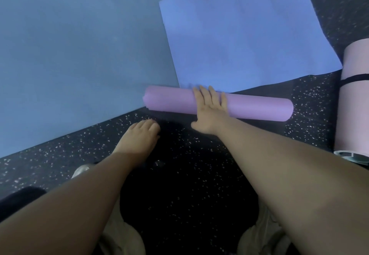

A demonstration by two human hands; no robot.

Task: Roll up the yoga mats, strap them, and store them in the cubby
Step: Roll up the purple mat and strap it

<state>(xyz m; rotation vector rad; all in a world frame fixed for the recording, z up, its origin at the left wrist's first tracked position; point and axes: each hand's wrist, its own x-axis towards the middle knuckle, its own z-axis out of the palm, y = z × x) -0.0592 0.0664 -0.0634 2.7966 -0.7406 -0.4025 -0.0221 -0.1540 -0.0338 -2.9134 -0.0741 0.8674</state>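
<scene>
A purple yoga mat is partly rolled: its roll [171, 101] lies across the dark speckled floor, and its flat unrolled part [245, 37] stretches away behind it. My right hand [209, 111] presses flat on top of the roll near its middle, fingers straight. My left hand [139, 137] rests on the floor just in front of the roll's left end, fingers loosely curled and holding nothing. A pale pink mat [353, 105], rolled and bound with a black strap [353, 79], lies at the right edge.
A large grey-blue mat [69, 51] lies flat on the left, its edge touching the roll's left end. Dark speckled rubber floor [189, 165] fills the foreground. My knees in light trousers show at the bottom.
</scene>
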